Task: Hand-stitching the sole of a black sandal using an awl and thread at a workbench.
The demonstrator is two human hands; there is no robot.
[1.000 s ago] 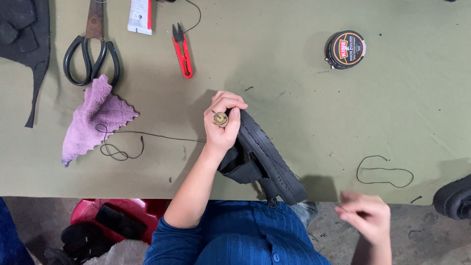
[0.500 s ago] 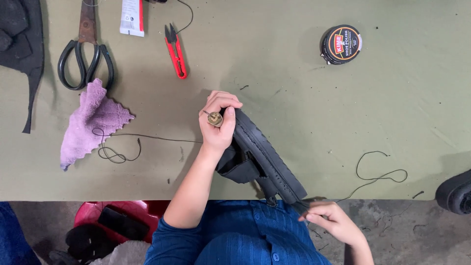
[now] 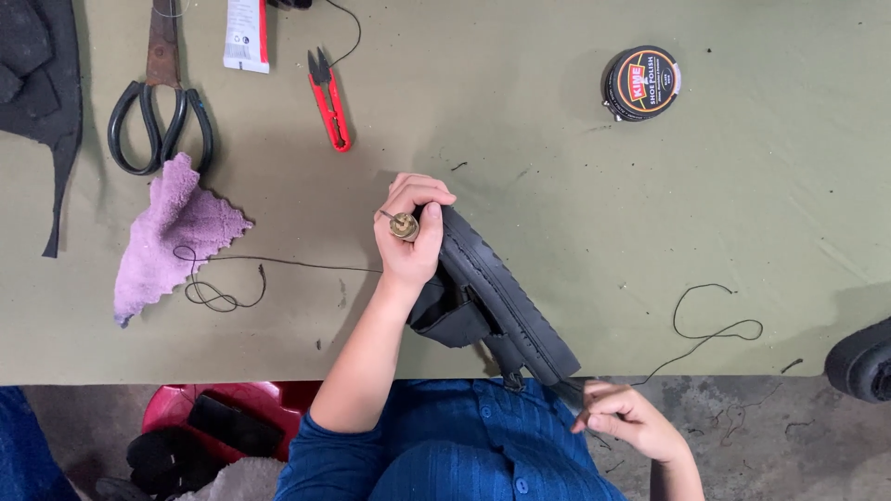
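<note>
Head view: left hand [image 3: 413, 237] is curled tight around an awl [image 3: 403, 225], the shoe [image 3: 506, 301] pressed against its fingers. Right hand [image 3: 631, 422] pinches the thread [image 3: 710, 334] at the shoe's heel.

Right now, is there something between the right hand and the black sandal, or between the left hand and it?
Nothing visible does. The left hand already grips the toe end of the black sandal, holding a small brass-tipped tool against it. The right hand is at its heel end, pinching the dark thread there.
</note>
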